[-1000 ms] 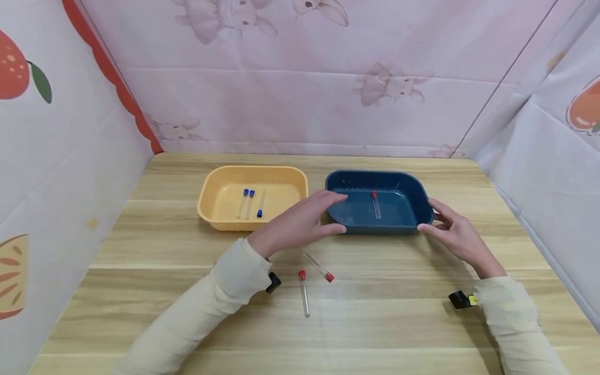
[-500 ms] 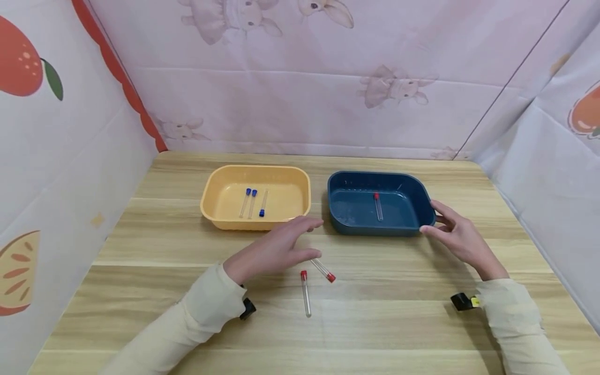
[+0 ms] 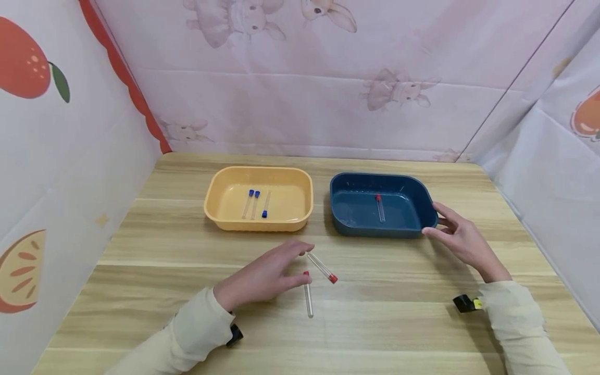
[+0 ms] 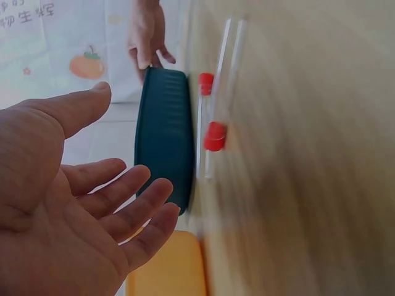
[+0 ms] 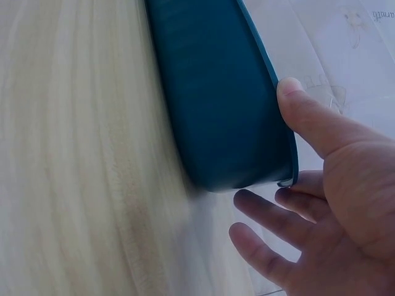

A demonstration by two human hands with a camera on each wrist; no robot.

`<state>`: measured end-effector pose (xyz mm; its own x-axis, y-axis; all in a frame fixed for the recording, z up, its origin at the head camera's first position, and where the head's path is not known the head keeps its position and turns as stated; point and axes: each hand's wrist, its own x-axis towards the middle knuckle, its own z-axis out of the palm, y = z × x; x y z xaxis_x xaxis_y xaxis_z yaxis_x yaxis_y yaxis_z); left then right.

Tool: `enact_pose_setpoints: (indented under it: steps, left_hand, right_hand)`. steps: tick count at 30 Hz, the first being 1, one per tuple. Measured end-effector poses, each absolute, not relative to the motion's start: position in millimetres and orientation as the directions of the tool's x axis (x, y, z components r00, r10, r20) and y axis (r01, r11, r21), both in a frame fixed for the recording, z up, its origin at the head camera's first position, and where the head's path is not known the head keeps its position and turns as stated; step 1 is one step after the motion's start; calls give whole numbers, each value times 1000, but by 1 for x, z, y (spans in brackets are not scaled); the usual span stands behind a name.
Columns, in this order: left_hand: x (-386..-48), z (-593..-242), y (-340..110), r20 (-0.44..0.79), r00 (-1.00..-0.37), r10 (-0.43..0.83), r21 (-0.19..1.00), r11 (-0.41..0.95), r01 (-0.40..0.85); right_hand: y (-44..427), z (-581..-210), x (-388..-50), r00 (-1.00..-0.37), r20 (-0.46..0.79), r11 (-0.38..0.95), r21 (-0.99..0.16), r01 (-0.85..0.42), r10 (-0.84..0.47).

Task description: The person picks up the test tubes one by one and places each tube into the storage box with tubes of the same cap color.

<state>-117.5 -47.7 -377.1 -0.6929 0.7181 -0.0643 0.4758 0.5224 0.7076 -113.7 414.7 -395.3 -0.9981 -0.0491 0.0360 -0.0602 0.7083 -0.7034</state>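
Note:
My left hand [image 3: 267,273] hovers above the table with thumb and fingers apart and nothing between them. Nearest to it are two clear test tubes with red caps; one test tube [image 3: 308,302] lies partly behind the thumb, the other test tube [image 3: 321,266] lies slanted by the fingertips. My right hand [image 3: 461,242] holds the right front corner of a dark blue bin [image 3: 375,230], its thumb on the rim in the right wrist view. Inside that bin lies a red-capped test tube [image 3: 380,209].
Left of the blue bin stands a yellow bin [image 3: 260,225] holding several blue-capped test tubes, one of them a tube [image 3: 266,203] with its cap toward me. Both bins stand on the wooden table [image 3: 384,323]. A printed cloth [image 3: 300,114] hangs behind the table.
My left hand has moved from beside the blue bin back and left, down toward the two loose tubes. My right hand stays at the bin's corner. The view has shifted slightly.

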Motion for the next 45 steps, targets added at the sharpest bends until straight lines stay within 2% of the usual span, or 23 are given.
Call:
enact_pose_setpoints:
  steps: [14, 30, 39, 45]
  left_hand:
    - [-95, -397, -60, -102, -711, 695, 717, 547, 432]
    - [-85, -408, -53, -68, -701, 710, 637, 572, 517]
    - [-83, -410, -51, -109, -724, 681, 599, 627, 499]
    - [-83, -412, -47, -89, -726, 682, 580, 628, 519]
  right_hand:
    - [415, -398, -113, -999, 35, 717, -695, -54, -41]
    - [415, -398, -113, -999, 26, 720, -693, -44, -37]
    - [414, -396, -113, -999, 17, 721, -692, -38, -36]
    - [414, -395, -113, -999, 7, 719, -695, -28, -32]
